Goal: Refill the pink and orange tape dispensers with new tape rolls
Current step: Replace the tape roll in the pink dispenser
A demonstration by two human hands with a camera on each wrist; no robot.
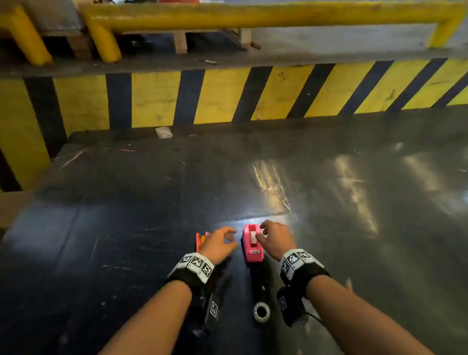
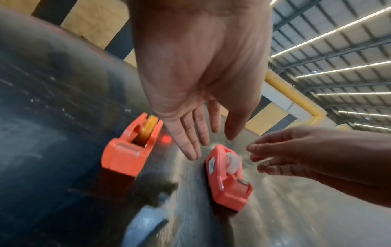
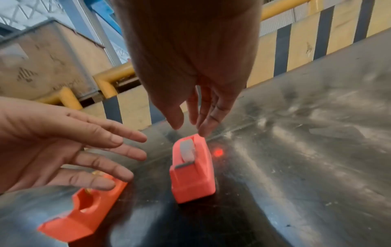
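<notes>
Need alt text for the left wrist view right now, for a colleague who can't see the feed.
The open left hand hovers over a dark, scuffed surface between two dispensers, holding nothing. The orange tape dispenser carries a yellowish roll; the pink tape dispenser carries a whitish one. The right hand reaches in with fingers extended toward the pink one.

orange tape dispenser point(image 1: 200, 240) mostly hidden behind left hand point(image 1: 216, 245), wrist views motion-blurred

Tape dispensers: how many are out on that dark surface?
2. The orange dispenser sits under the left hand; the pink dispenser stands beside the right hand. None seems hidden.
</notes>
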